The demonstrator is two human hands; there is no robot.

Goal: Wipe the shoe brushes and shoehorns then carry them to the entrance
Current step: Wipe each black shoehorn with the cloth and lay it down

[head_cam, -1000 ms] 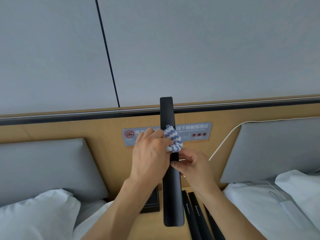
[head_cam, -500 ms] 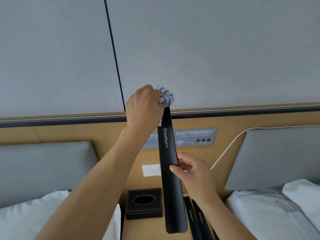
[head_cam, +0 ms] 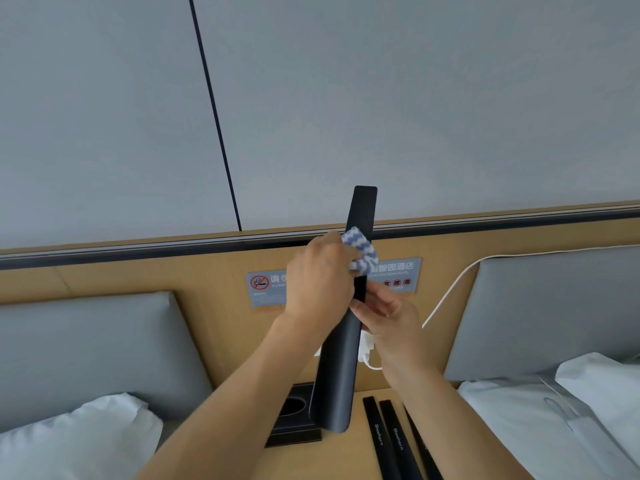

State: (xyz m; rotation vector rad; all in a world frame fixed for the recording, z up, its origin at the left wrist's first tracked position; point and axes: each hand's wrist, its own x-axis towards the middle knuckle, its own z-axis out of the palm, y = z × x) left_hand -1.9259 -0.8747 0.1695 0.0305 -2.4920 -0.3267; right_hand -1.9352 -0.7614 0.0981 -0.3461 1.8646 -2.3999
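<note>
Black shoehorn (head_cam: 337, 368) held near upright over the nightstand (head_cam: 346, 459), narrow end up against the grey wall (head_cam: 381, 98), broad rounded end down just above the nightstand top.

Right hand (head_cam: 384, 313) pinches the shoehorn at mid-length, thumb on its front face, fingers curled behind its right edge.

Left hand (head_cam: 317, 282) sits just above the right, fingers curled round a blue-and-white cloth (head_cam: 360, 252) and pressing it to the shoehorn's upper part. The cloth bulges out to the right of the fist. The top stretch of the shoehorn stands bare above the cloth.

On the nightstand, right of the held shoehorn: three more shoehorns (head_cam: 379, 441) lying side by side, two with "Shoehorn" lettering readable, the third partly hidden by the right forearm. Left of it: a dark tissue box (head_cam: 294, 431), partly behind the broad end.

Behind the nightstand, a wood headboard panel with a no-smoking sign (head_cam: 265, 285); a white cable (head_cam: 446, 299) runs down to a plug behind the right wrist. White pillows (head_cam: 76, 434) flank the nightstand on both sides.
</note>
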